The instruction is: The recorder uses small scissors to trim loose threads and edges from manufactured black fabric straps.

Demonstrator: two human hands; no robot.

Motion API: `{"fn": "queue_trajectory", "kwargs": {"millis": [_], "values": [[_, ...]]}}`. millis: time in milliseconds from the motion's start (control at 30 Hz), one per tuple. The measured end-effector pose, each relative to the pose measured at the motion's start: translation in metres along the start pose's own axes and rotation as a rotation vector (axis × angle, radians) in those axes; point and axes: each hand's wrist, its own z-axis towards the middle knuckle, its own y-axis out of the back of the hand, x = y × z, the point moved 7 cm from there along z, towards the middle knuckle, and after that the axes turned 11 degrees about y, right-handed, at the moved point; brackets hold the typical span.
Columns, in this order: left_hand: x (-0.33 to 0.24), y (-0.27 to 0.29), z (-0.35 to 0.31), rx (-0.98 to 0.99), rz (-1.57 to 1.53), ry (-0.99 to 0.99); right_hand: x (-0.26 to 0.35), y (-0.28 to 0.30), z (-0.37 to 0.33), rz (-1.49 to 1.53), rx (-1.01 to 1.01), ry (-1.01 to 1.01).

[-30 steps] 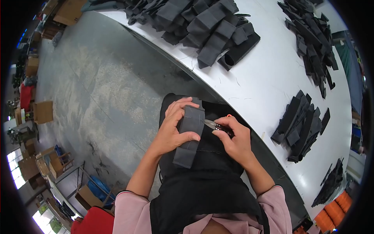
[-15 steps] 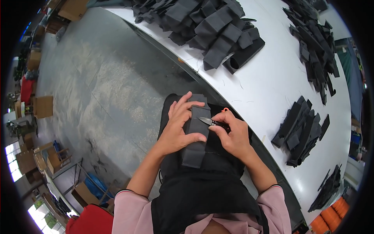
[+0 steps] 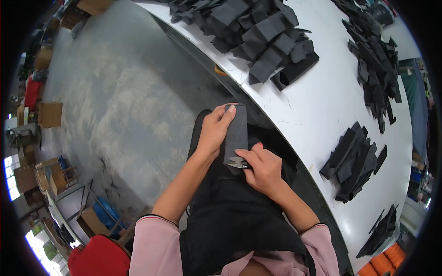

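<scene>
A dark grey fabric strip lies lengthwise over my lap, on the black apron. My left hand grips its far end, thumb on top and fingers mostly hidden behind it. Thread snips sit in my right hand, with their pointed metal blades at the strip's near end. The snips' blades look slightly apart, and some of their dark handle is hidden by my fingers. Fingertips of my right hand also touch the strip's right side.
To the right, a white table curves past my lap. On it lie a big heap of dark fabric pieces, a smaller stack and another long pile. Orange thread cones stand at lower right; a red covered thing is at lower left.
My left hand has moved from lying spread over the strip to pinching its far end. My right hand has brought the snips nearer to me, down to the strip's near end.
</scene>
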Motion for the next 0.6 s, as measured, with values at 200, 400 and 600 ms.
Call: {"fn": "queue_trajectory", "kwargs": {"millis": [200,400,600], "values": [[-0.001,0.04,-0.016,-0.169,0.352,-0.247,-0.044,-0.009,0.004,0.479,-0.18,-0.461],[-0.002,-0.004,-0.063,0.371,0.25,-0.013,-0.045,-0.029,0.0,0.778,-0.049,-0.649],[0.005,-0.001,-0.065,0.322,0.152,0.068,-0.05,-0.03,-0.005,0.803,-0.103,-0.698]]}}
